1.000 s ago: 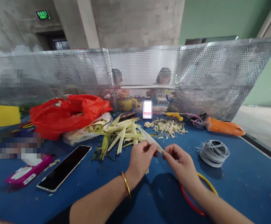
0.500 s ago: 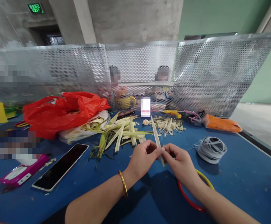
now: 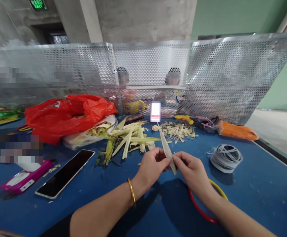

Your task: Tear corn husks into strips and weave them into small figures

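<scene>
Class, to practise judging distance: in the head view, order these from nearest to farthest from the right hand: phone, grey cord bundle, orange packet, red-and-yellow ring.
From the right hand:
1. red-and-yellow ring, partly hidden beneath the wrist and forearm
2. grey cord bundle, to the right
3. orange packet, farther back on the right
4. phone, well over on the left

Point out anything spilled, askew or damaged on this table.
Nothing looks damaged. The loose husk strips and the pile of shreds lie uncontained on the blue table, somewhat untidy. The red plastic bag sits crumpled beside the strips.
</scene>
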`<state>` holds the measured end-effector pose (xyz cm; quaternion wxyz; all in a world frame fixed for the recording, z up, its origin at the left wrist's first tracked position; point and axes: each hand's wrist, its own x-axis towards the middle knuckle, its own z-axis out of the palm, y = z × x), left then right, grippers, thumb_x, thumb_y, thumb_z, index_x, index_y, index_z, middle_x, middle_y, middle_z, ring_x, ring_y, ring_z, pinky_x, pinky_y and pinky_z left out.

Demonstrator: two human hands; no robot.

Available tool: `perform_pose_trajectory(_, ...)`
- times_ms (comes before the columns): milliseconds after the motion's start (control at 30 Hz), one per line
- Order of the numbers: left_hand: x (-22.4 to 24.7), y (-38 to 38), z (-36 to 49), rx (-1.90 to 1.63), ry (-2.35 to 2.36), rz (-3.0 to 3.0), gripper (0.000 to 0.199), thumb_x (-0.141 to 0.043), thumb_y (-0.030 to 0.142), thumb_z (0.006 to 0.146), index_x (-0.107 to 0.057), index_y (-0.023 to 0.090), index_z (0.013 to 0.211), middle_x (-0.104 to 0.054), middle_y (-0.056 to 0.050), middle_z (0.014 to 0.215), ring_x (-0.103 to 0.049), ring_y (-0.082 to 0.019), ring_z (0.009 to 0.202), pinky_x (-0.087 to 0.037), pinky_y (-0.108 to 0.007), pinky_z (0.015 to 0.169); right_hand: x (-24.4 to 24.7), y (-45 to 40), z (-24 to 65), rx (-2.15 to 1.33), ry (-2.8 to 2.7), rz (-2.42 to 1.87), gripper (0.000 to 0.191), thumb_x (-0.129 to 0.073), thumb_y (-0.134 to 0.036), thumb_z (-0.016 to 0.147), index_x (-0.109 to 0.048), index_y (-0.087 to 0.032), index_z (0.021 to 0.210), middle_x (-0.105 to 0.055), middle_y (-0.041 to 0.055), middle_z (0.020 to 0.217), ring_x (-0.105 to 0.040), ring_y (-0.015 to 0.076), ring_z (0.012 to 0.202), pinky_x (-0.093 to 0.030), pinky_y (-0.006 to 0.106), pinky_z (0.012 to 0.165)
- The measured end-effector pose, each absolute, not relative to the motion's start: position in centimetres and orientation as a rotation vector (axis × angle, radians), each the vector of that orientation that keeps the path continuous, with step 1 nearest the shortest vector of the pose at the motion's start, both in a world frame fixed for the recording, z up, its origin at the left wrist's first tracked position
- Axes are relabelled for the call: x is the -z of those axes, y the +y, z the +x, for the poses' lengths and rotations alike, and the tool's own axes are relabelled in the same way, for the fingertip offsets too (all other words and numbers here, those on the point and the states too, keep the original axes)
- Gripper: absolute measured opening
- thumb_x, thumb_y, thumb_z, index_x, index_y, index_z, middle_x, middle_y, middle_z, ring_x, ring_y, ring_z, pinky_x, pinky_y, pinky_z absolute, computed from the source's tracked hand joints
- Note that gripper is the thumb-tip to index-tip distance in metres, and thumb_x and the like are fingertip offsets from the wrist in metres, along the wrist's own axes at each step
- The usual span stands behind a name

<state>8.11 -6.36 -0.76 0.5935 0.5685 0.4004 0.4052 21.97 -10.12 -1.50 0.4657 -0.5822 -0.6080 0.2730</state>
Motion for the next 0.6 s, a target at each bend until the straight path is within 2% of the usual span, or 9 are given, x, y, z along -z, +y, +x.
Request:
perform_pose_trajectory(133, 1.0, -6.1, 8.2, -0.968, 1.001, 1.341, 0.005, -0.063, 0.017, 0.066, -0.059, 0.016, 0.069, -0.060, 0.002, 0.059, -0.056, -0.011, 0.054, -0.045, -0.022, 0.052, 1.3, -9.9, 22.4, -0.655, -1.508, -1.440, 0.033, -0.044, -0.039, 0.090, -0.059, -0.018, 0.070, -0.061, 0.0003, 0.065, -0.055, 0.0145, 0.063, -0.041, 0.024, 0.060)
perform_pose_trajectory(333, 1.6, -6.2, 8.2, -0.958, 0.980, 1.413, 0.009, -0.064, 0.021, 0.065, -0.056, 0.017, 0.064, -0.058, 0.003, 0.055, -0.055, -0.011, 0.053, -0.044, -0.022, 0.052, 1.3, -9.9, 22.4, -0.604, -1.538, -1.449, 0.020, -0.063, -0.039, 0.078, -0.058, -0.019, 0.077, -0.062, -0.0006, 0.067, -0.055, 0.0142, 0.062, -0.042, 0.023, 0.059)
perform_pose_trajectory(500, 1.6, -6.4, 8.2, -0.907, 0.975, 1.409, 0.008, -0.063, 0.022, 0.068, -0.057, 0.017, 0.067, -0.057, 0.003, 0.056, -0.056, -0.011, 0.054, -0.044, -0.022, 0.051, 1.5, -9.5, 22.9, -0.625, -1.536, -1.424, 0.027, -0.054, -0.038, 0.085, -0.056, -0.019, 0.066, -0.051, -0.0035, 0.054, -0.047, 0.0113, 0.053, -0.037, 0.022, 0.051)
perform_pose_trajectory(600, 1.3, -6.3, 8.1, -0.871, 0.993, 1.356, 0.006, -0.063, 0.020, 0.068, -0.057, 0.017, 0.068, -0.056, 0.003, 0.056, -0.055, -0.010, 0.053, -0.043, -0.021, 0.049, 1.3, -9.2, 23.6, -0.608, -1.604, -1.455, 0.029, -0.053, -0.038, 0.085, -0.056, -0.019, 0.064, -0.052, -0.0039, 0.053, -0.047, 0.0107, 0.051, -0.036, 0.022, 0.051)
